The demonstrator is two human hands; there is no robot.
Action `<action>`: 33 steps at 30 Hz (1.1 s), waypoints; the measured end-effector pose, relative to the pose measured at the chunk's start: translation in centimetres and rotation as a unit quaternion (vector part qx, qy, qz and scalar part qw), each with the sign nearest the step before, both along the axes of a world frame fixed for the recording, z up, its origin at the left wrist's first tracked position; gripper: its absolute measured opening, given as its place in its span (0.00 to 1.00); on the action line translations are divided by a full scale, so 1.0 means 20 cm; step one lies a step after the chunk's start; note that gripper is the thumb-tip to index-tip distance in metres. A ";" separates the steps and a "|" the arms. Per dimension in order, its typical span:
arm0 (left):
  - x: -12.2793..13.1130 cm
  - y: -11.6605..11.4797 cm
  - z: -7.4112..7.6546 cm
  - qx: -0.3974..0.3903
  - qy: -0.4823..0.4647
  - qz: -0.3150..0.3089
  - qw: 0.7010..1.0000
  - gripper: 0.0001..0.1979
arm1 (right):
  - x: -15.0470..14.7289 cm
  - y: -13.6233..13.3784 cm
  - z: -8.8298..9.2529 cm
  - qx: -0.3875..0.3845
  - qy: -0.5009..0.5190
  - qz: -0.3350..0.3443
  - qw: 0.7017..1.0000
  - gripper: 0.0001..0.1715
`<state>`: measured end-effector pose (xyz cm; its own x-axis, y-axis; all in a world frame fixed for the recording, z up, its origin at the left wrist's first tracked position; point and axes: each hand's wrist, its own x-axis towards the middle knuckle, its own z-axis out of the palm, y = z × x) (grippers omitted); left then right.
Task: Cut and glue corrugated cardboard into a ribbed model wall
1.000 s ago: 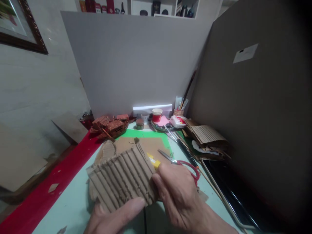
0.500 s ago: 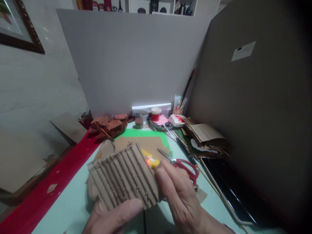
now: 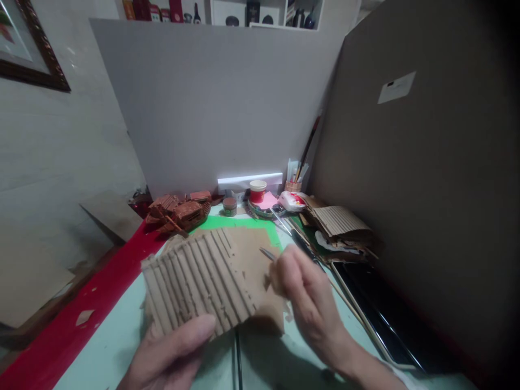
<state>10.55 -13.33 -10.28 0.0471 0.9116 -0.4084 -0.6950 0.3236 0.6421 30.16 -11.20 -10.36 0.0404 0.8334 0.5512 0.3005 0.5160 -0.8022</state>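
My left hand (image 3: 170, 355) grips the near edge of a ribbed piece of corrugated cardboard (image 3: 195, 281), thumb pressed on top, and holds it tilted above the table. At the piece's right edge my right hand (image 3: 304, 298) pinches the smooth brown paper layer (image 3: 260, 271), which stands partly peeled off the ribs. Under the cardboard lie a flat brown card sheet and a green mat (image 3: 239, 223). The tip of a pair of scissors (image 3: 266, 253) shows just beyond my right fingers; the rest is hidden behind the hand.
A pale green table (image 3: 117, 336) has a red strip (image 3: 81, 314) along its left side. At the back are brown model pieces (image 3: 179, 211), a small jar (image 3: 229, 206), a red cup (image 3: 257, 191), brushes (image 3: 298, 173) and cardboard scraps (image 3: 341, 222). Grey and brown boards wall in the back and right.
My right hand moved up and to the right, pulling the paper layer away from the ribs. The yellow tool and the red scissor handles are now hidden behind the hand and cardboard.
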 end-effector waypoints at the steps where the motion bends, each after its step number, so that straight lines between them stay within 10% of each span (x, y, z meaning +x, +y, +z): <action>1: 0.00 0.01 0.02 -0.003 0.009 0.020 1.000 0.48 | 0.04 0.03 0.00 -0.003 0.023 -0.016 1.000 0.23; 7: -0.01 0.04 0.06 0.057 0.028 0.080 0.995 0.46 | 0.26 0.16 0.06 -0.073 0.087 -0.023 0.993 0.19; 11: -0.02 0.08 0.05 0.106 0.005 0.091 0.990 0.45 | 0.37 0.09 0.11 -0.193 0.042 0.120 0.973 0.18; 15: -0.04 0.10 0.05 0.130 -0.031 0.087 0.987 0.44 | 0.40 0.05 0.11 -0.346 -0.045 0.294 0.890 0.20; 21: -0.03 0.08 0.03 0.076 -0.002 0.026 0.997 0.43 | 0.22 0.11 -0.01 -0.296 0.279 0.234 0.883 0.25; 33: 0.02 0.06 0.08 0.080 0.094 0.042 0.991 0.42 | 0.14 0.10 -0.01 -0.255 0.471 0.086 0.840 0.30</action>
